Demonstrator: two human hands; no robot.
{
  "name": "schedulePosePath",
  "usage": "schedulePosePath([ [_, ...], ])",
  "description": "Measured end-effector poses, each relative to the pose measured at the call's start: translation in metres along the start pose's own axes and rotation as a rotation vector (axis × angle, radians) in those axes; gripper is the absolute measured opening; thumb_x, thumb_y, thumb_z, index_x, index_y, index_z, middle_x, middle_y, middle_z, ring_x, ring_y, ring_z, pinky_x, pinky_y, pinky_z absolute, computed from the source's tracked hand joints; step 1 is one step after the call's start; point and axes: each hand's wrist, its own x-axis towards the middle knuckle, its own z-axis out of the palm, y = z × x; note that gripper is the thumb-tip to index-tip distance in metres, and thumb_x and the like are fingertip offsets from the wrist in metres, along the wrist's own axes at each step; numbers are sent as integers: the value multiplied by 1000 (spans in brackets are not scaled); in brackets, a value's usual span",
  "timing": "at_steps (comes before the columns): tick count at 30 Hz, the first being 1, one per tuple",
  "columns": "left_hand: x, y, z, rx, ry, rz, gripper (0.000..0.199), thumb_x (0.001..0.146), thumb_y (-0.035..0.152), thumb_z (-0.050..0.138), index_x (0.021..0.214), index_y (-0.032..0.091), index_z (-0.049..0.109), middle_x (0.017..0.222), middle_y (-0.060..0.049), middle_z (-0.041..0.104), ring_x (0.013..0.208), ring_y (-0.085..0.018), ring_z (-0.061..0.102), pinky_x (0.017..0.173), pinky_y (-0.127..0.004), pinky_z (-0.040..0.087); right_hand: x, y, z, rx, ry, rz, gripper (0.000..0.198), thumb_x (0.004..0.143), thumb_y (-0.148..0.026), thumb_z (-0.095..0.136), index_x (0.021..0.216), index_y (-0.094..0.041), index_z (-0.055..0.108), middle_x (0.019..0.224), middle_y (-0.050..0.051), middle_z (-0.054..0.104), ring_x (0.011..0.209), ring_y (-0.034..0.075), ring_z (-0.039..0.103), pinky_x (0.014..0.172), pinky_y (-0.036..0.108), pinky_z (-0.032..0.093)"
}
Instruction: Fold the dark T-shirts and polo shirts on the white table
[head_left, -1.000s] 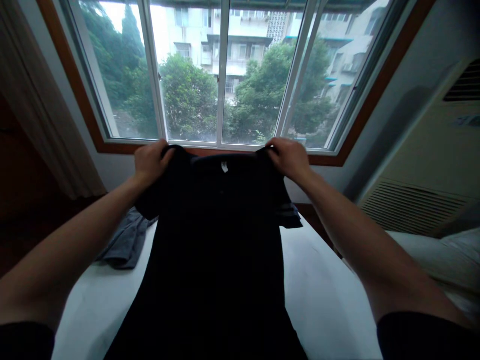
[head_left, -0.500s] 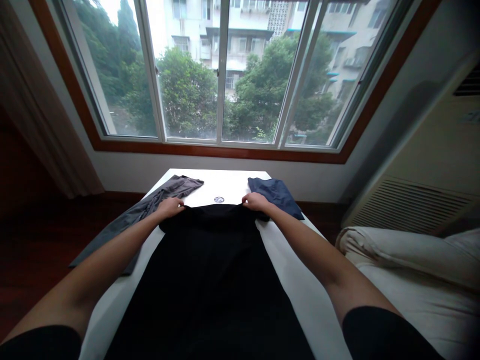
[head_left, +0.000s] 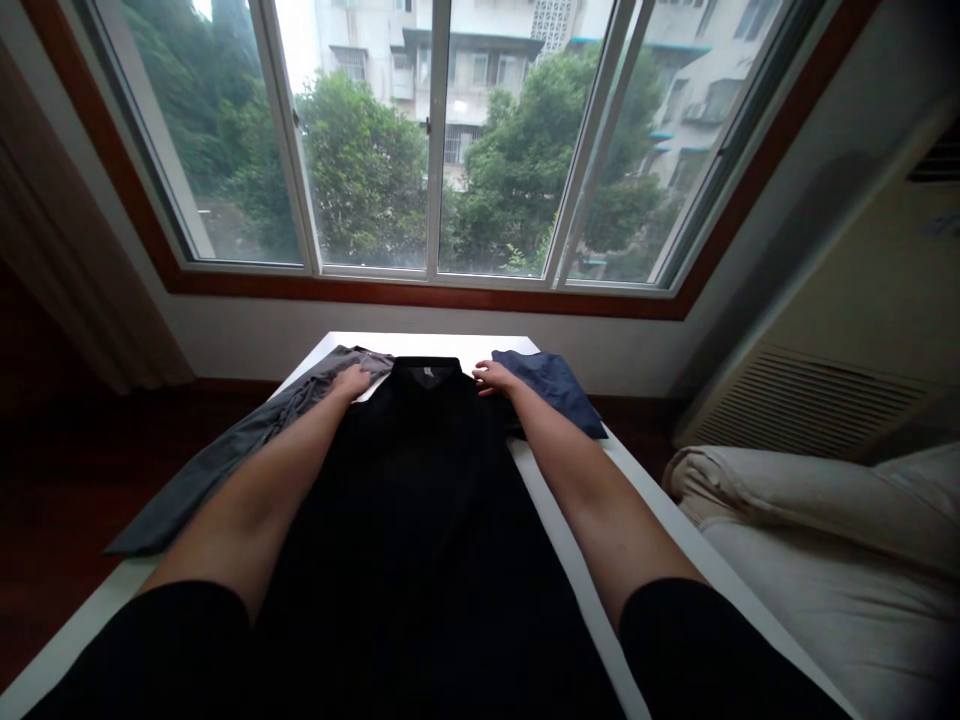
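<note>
A black collared shirt (head_left: 420, 480) lies spread on the white table (head_left: 487, 348), its collar (head_left: 427, 366) toward the window and a small pale label inside the neck. Beside the collar's left, my left hand (head_left: 352, 380) hovers near the shirt's shoulder and the grey garment, fingers loosely apart and seemingly holding nothing. On the other side, my right hand (head_left: 493, 377) has its fingers spread near the right shoulder, close to a folded dark blue garment (head_left: 547, 385). The shirt's lower part runs down between my forearms and merges with my dark sleeves.
A grey garment (head_left: 217, 470) stretches along the table's left side and hangs over its edge. Beyond the table are a wall and a wide window (head_left: 431, 150). A pale cushioned seat (head_left: 817, 560) stands at right, a vented cabinet unit (head_left: 817, 400) behind it.
Both hands have let go of the shirt's upper edge. The collar now lies farther forward, covering the round mark on the table. My left hand has moved slightly forward and right.
</note>
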Motion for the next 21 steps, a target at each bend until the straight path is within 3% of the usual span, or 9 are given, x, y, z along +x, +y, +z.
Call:
schedulePosePath([
  [3,-11,8,23,35,-32,8,47,101,40,50,139,15,64,132,-18,70,118,-30,67,98,-37,52,-3,13,16,-258,-5,-116,41,102,-29,60,141,-17,61,125,12,71,106,20,69,88,26,57],
  [7,-45,14,52,66,-60,103,42,99,43,53,132,23,70,142,-13,65,132,-30,58,109,-36,46,-21,29,41,-363,-33,-188,30,98,-30,63,124,-20,74,129,10,71,123,26,64,107,31,47],
  [9,-63,11,61,76,-69,142,46,99,44,53,137,24,67,146,-12,63,134,-30,56,110,-38,45,-34,35,54,-437,-49,-230,32,100,-34,62,127,-22,74,134,10,69,127,27,62,111,33,45],
  [12,-88,-2,69,108,-51,171,58,101,49,50,151,20,54,153,-16,56,138,-33,52,111,-42,44,-58,44,76,-609,-83,-242,50,102,-49,57,146,-25,62,152,14,56,140,32,52,116,45,41],
  [16,-105,-28,76,198,-56,194,66,105,56,40,160,19,43,164,-17,44,151,-35,37,120,-47,32,-78,51,97,-717,-116,-146,67,107,-62,39,166,-30,35,173,16,22,157,43,20,117,74,23],
  [21,-95,-57,75,205,-134,142,75,105,67,26,166,22,34,172,-15,31,156,-35,30,123,-48,27,-69,49,100,-709,-146,-138,70,107,-66,32,169,-34,25,176,13,12,160,43,10,117,79,12],
])
